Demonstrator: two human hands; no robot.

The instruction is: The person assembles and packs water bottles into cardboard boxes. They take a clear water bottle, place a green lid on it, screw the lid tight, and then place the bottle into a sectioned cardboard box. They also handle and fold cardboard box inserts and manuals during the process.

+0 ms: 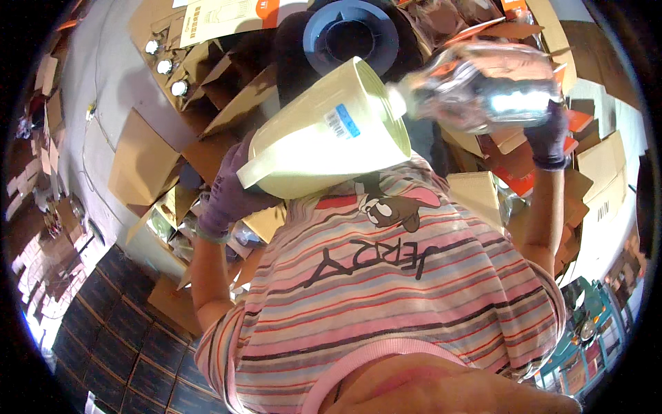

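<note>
My left hand (233,185), in a purple-grey work glove, is closed on a large cream plastic pitcher (310,141). The pitcher lies tilted in front of my chest, its wide mouth facing right, with a blue-and-white barcode label on its side. Its fingers are partly hidden behind the pitcher. On the right, my gloved right hand (549,134) grips the bottom end of a big clear, shiny bottle (486,86), held nearly sideways. The white neck end of the bottle is at the pitcher's mouth; whether they touch I cannot tell. The bottle is slightly blurred.
Ahead stands a round blue ring-shaped piece (317,41) on something dark. An open carton with several white-capped items (164,67) is at the far left. Opened cardboard boxes (148,159) crowd both sides. Dark stacked boxes (117,324) are at lower left, a teal rack (593,324) at lower right.
</note>
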